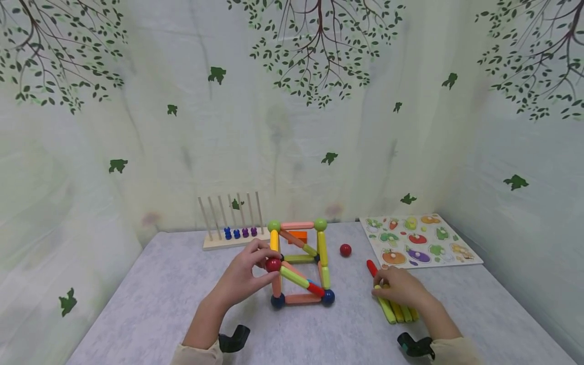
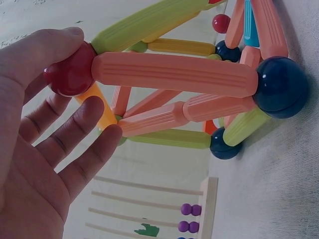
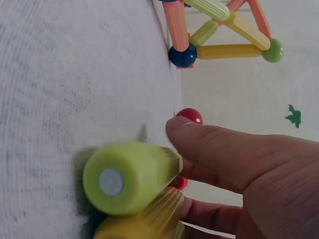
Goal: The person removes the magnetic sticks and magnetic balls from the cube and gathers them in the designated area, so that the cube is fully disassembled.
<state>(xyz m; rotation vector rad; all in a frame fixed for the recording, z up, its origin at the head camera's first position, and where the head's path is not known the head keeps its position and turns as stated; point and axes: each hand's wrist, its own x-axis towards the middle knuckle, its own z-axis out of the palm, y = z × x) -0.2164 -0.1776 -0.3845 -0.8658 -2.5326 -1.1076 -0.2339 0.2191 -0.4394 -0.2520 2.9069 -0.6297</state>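
My left hand (image 1: pixel 248 271) pinches a red ball (image 2: pixel 72 72) between thumb and fingers. The ball sits at the upper front-left corner of a frame of magnetic sticks and balls. A salmon stick (image 2: pixel 174 74) runs from it down to a dark blue ball (image 2: pixel 282 87); a light green stick (image 1: pixel 294 277) slants away to the right. Light green balls (image 1: pixel 321 224) top the far corners. On the right, my right hand (image 1: pixel 401 286) bends over a bundle of sticks, thumb and fingers at the far end of a light green stick (image 3: pixel 124 177). A yellow stick (image 3: pixel 142 221) lies beside it.
A red stick (image 1: pixel 371 267) pokes out beyond the right hand. One loose red ball (image 1: pixel 345 250) lies right of the frame. Behind stand a wooden bead rack (image 1: pixel 234 244) and an orange block (image 1: pixel 298 235). A vegetable picture board (image 1: pixel 422 241) lies at the back right.
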